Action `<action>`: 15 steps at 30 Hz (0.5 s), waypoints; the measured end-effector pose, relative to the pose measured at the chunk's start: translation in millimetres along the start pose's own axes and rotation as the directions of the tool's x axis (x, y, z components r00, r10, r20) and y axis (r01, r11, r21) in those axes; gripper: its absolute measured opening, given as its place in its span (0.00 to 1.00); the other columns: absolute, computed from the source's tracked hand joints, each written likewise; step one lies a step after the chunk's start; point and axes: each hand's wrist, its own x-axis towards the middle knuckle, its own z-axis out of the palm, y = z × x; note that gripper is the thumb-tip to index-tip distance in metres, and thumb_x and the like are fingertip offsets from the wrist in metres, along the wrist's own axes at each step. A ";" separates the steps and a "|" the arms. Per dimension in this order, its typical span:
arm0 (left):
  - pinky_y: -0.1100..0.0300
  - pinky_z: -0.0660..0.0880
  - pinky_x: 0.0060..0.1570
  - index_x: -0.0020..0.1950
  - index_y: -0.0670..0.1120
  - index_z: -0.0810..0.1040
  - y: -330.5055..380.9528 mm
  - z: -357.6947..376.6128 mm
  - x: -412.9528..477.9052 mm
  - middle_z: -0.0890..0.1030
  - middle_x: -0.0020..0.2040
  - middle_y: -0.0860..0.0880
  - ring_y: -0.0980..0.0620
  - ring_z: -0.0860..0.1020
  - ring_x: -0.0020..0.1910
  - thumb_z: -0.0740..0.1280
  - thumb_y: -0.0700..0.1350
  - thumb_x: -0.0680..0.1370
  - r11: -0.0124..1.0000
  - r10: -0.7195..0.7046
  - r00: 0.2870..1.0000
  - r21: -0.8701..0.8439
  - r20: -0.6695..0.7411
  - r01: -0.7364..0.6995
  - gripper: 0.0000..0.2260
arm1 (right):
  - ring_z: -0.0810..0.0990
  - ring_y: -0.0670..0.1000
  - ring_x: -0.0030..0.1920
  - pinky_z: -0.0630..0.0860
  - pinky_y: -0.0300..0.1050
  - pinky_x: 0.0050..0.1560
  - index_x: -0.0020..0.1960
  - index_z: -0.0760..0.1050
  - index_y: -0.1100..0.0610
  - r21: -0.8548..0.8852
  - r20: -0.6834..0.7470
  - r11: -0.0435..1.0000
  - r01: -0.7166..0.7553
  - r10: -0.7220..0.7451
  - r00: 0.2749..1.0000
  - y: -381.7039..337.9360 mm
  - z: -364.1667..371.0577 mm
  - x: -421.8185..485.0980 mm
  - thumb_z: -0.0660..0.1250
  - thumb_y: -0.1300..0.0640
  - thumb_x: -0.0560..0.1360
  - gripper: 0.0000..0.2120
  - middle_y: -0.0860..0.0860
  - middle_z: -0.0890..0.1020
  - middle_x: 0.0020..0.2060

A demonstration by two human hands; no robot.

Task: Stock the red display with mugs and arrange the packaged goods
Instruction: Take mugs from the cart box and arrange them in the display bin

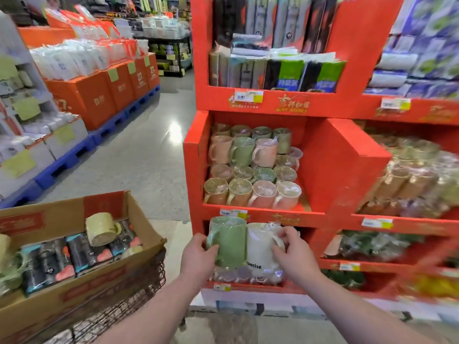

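A green mug (229,240) in clear wrap is gripped by my left hand (198,255). Beside it, my right hand (290,249) grips a white mug (260,247), also wrapped. Both mugs are held side by side in front of the red display (345,170), just below its middle shelf. That shelf holds several wrapped pink, green and cream mugs (250,175), stacked in two layers. Dark and green packaged goods (280,73) stand in the upper shelf.
A cardboard box (139,219) sits on a wire cart at the lower left, holding a yellow mug (101,228) and dark packets (57,259). More wrapped mugs (409,180) fill the display's right section. Orange boxes on blue pallets (111,120) line the aisle's left side.
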 end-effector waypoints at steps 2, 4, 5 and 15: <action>0.56 0.73 0.38 0.49 0.41 0.74 14.2 22.4 -2.8 0.77 0.41 0.45 0.48 0.76 0.40 0.65 0.41 0.77 1.000 0.004 1.000 -0.011 0.008 -0.004 0.04 | 0.79 0.55 0.46 0.68 0.43 0.38 0.51 0.66 0.49 0.007 -0.018 1.000 -0.008 0.008 1.000 18.5 -18.7 4.5 0.63 0.52 0.77 0.07 0.50 0.79 0.52; 0.52 0.75 0.43 0.48 0.41 0.74 25.9 42.6 -5.4 0.78 0.43 0.44 0.46 0.77 0.42 0.65 0.40 0.77 1.000 0.004 1.000 -0.019 0.014 -0.004 0.03 | 0.79 0.54 0.43 0.71 0.45 0.41 0.51 0.66 0.48 0.013 -0.034 1.000 0.005 -0.005 0.999 34.2 -35.6 8.6 0.63 0.51 0.77 0.06 0.50 0.79 0.50; 0.53 0.74 0.42 0.47 0.41 0.74 31.4 50.9 -7.1 0.78 0.42 0.44 0.46 0.77 0.41 0.65 0.40 0.77 1.000 0.008 1.000 -0.017 0.014 -0.008 0.03 | 0.78 0.52 0.40 0.72 0.46 0.40 0.50 0.66 0.49 0.022 -0.038 1.000 0.014 -0.013 0.999 40.8 -42.8 10.4 0.63 0.52 0.77 0.06 0.49 0.79 0.48; 0.56 0.70 0.35 0.43 0.43 0.72 60.6 86.5 1.4 0.74 0.35 0.48 0.50 0.73 0.33 0.65 0.40 0.77 1.000 0.025 1.000 -0.015 -0.013 -0.025 0.04 | 0.76 0.50 0.38 0.71 0.45 0.41 0.49 0.67 0.48 0.089 -0.060 0.995 0.051 -0.046 0.997 67.8 -71.1 43.8 0.66 0.54 0.76 0.07 0.44 0.77 0.41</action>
